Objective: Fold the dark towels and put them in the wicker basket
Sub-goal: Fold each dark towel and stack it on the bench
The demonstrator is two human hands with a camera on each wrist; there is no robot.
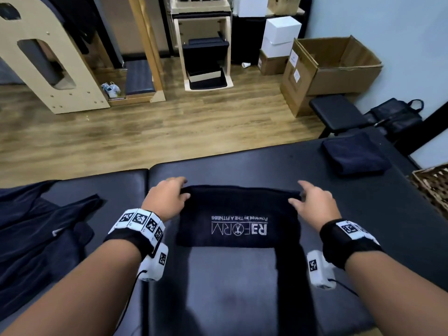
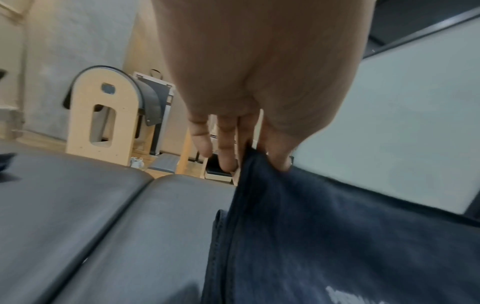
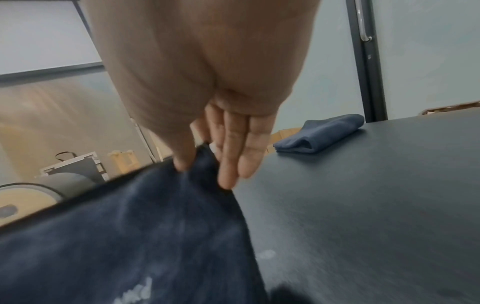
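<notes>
Towel in hand: we hold the logo towel (image 1: 238, 217) up just above the padded table (image 1: 242, 275), its lower edge hanging free.
Left hand (image 1: 167, 197): thumb and fingers pinched on the far left corner.
Right hand (image 1: 312, 202): pinched on the far right corner, other fingers straight.
Doing it well: we judge the corners should stay level and taut as the fold is laid.
Room ahead: bare padding beyond; folded towel (image 1: 355, 154) far right, wicker basket (image 1: 434, 185) at the right edge, unfolded towels (image 1: 36, 238) left.

bare padded table (image 1: 363, 214) rightward, folded towel (image 1: 355, 155) near wicker basket (image 1: 434, 183)
</notes>
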